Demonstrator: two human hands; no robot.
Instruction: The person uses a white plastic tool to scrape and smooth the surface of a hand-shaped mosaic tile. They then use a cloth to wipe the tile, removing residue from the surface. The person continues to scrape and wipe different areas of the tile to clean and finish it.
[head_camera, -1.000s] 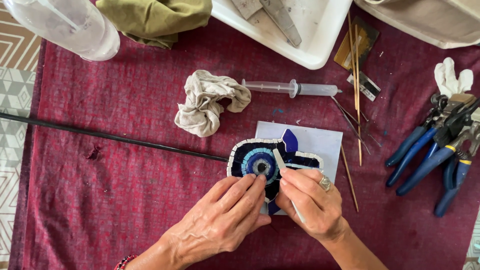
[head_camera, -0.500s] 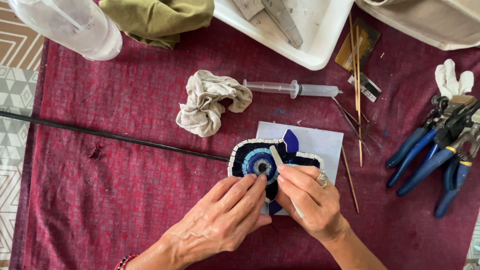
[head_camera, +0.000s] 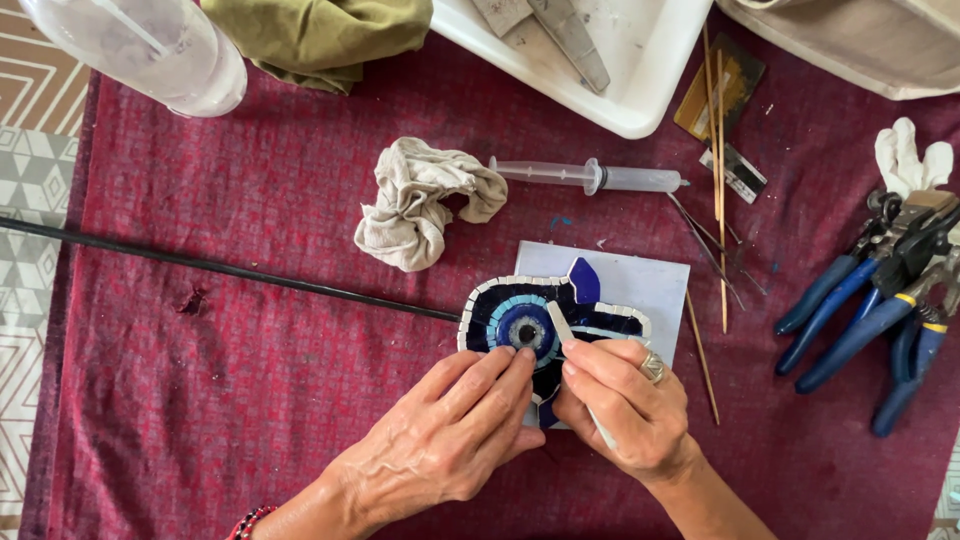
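Observation:
A mosaic piece (head_camera: 520, 315) of dark blue, light blue and white tiles, with a round eye in its middle, lies on a pale sheet (head_camera: 640, 285) on the dark red cloth. My left hand (head_camera: 450, 435) rests flat, its fingertips pressing the piece's lower edge beside the eye. My right hand (head_camera: 625, 405), a ring on one finger, grips a thin white stick-like tool (head_camera: 560, 323). The tool's tip touches the tiles just right of the eye; its lower end shows below my fingers.
A crumpled beige rag (head_camera: 420, 200) and a clear syringe (head_camera: 590, 177) lie behind the mosaic. Blue-handled pliers (head_camera: 880, 310) sit at the right, thin wooden sticks (head_camera: 718, 170) in between. A white tray (head_camera: 600, 70), a plastic bottle (head_camera: 150, 50) and a black rod (head_camera: 220, 268) are also here.
The tool's tip has shifted slightly on the tiles near the eye. Both hands stay in the same place.

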